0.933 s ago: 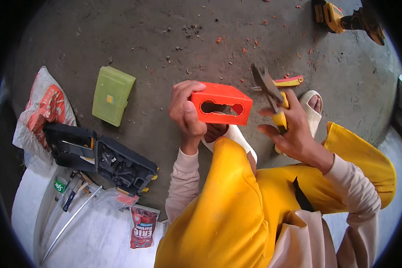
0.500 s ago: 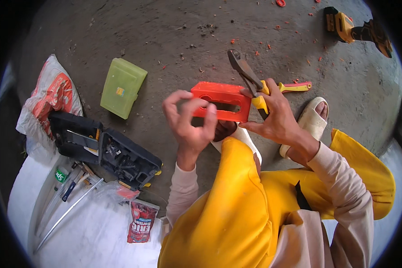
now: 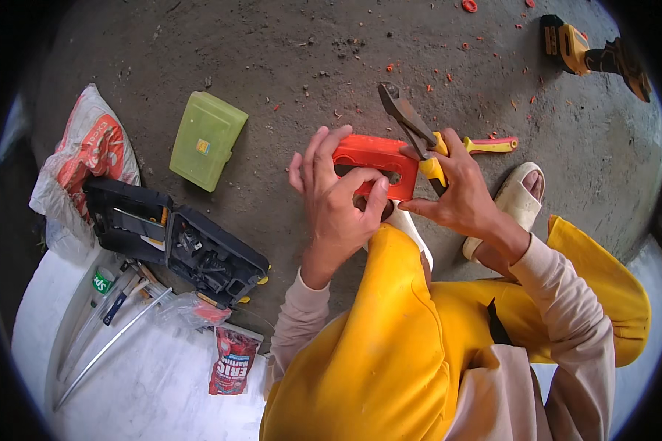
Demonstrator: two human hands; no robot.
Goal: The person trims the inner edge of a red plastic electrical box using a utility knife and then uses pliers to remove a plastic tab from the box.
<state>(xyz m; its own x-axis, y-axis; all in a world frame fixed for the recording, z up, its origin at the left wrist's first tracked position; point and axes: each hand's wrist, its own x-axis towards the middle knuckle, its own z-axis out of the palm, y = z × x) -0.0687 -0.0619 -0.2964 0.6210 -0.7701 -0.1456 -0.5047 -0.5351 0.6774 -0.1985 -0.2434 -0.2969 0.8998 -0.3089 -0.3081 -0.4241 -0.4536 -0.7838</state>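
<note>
An orange plastic box with an oblong opening in its face is held up above my knee, between both hands. My left hand grips its left end, with thumb and forefinger at the opening and the other fingers over the far edge. My right hand closes around pliers with yellow-and-black handles. Their dark jaws point away from me, to the far left. My right thumb and fingertips also touch the box's right end. A red-and-yellow handle shows beyond my right hand; the rest of that tool is hidden.
A green plastic case lies on the concrete floor. At left are an open black tool case, a sack, a metal rod and a red pouch. A yellow-and-black cordless drill lies far right; orange scraps dot the floor.
My left hand has moved right and from loosely spread fingers has closed on the left end of the box. My right hand still holds the pliers and the box's other end.
</note>
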